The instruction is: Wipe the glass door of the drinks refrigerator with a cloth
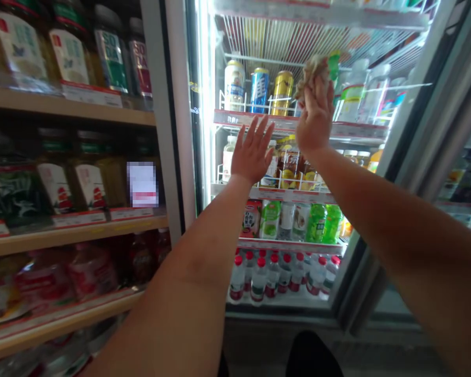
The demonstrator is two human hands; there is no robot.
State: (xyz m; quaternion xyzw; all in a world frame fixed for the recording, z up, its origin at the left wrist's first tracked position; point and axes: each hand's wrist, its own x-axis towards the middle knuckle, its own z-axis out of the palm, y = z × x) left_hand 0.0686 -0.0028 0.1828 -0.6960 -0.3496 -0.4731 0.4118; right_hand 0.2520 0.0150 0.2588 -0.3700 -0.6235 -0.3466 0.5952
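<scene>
My right hand (315, 123) is raised in front of a lit drinks fridge (306, 123) and holds a crumpled beige cloth (313, 73) under its fingers. The cloth appears pressed against the glass of the fridge door, level with the can shelf. Lower and to the left, my left hand (253, 152) is spread flat with its palm toward the glass and nothing in it. Behind the hands are a white can (234, 84), a blue can (259, 90) and a gold can (282, 93). My right hand and the cloth hide part of that shelf.
A wooden shelf rack (74, 228) with bottles and price tags stands close on the left. Water bottles (259, 280) with red caps fill the fridge bottom. A metal door frame (412, 167) runs along the right. My dark-clad knee (312, 356) shows at the bottom.
</scene>
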